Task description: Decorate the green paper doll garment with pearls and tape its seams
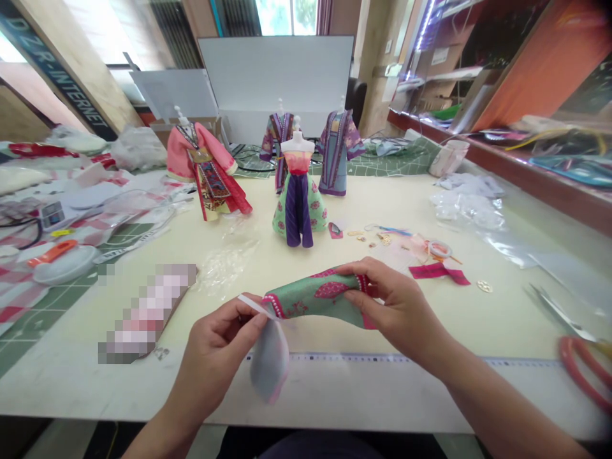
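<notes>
Between my two hands stretches a piece of green fabric (301, 299) with magenta leaf prints and a dotted pink border at each end. My left hand (224, 341) pinches its left end together with a thin white strip (253, 304); a pale, greyish flap of cloth hangs below those fingers. At the other end, my right hand (387, 296) grips the fabric between thumb and fingers. Beyond them stands a small mannequin (299, 191) in a strapless dress with a green floral skirt and a purple front panel. Under the fabric lies a ruler (335, 358) along the table's front.
Red-handled scissors (574, 338) lie at the right edge. Magenta ribbon (440, 273) and small trims are right of centre. Dressed mannequins stand behind, one in a pink robe (205, 159). A pixelated object (148, 312) lies left. Clear plastic (471, 204) is piled at right.
</notes>
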`<state>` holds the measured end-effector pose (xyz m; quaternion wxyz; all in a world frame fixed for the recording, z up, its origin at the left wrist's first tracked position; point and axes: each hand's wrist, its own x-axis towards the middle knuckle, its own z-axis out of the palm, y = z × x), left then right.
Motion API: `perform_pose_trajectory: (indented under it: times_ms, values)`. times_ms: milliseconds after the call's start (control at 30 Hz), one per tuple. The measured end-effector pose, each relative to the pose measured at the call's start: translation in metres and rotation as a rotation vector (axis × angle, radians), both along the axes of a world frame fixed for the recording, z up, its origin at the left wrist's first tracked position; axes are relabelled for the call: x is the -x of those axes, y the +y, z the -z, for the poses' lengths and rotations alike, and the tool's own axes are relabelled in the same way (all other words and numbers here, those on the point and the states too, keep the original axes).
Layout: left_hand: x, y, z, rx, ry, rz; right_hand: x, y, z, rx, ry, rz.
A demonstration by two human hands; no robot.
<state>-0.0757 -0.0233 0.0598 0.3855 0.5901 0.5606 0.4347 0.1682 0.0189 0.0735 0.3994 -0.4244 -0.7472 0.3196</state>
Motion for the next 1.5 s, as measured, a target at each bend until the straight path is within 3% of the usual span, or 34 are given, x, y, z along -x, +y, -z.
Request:
perform_pose_trajectory:
  times_ms: [367,733,833,967,1033,1167,1367,1433,1500]
  values:
    - [0.004,0.0,0.003,0.053,0.002,0.045,0.001,0.004,0.001,-0.229,-0.111,0.048]
    - [0.003,0.002,0.001,0.045,0.048,0.092,0.001,0.003,0.0,-0.183,-0.092,0.061]
    - [0.004,0.002,-0.003,0.047,0.089,0.099,0.0,0.002,-0.001,-0.056,-0.038,0.108]
    - [0.006,0.007,-0.008,0.041,0.169,0.161,-0.004,0.003,-0.003,0.373,0.244,0.075]
    - [0.007,0.015,-0.012,0.028,0.222,0.219,-0.004,0.007,-0.005,0.506,0.368,0.05]
    - [0.008,0.04,-0.03,-0.145,0.444,0.248,-0.001,0.02,-0.015,0.486,0.464,0.06]
    - [0.008,0.058,-0.072,-0.691,0.755,0.266,0.002,0.019,-0.037,0.399,0.564,0.051]
    - [0.012,0.053,-0.071,-0.718,0.83,0.384,-0.001,0.006,-0.028,0.444,0.516,0.064]
    - [0.018,0.045,-0.058,-0.577,0.88,0.545,-0.005,-0.01,-0.005,0.568,0.399,0.063]
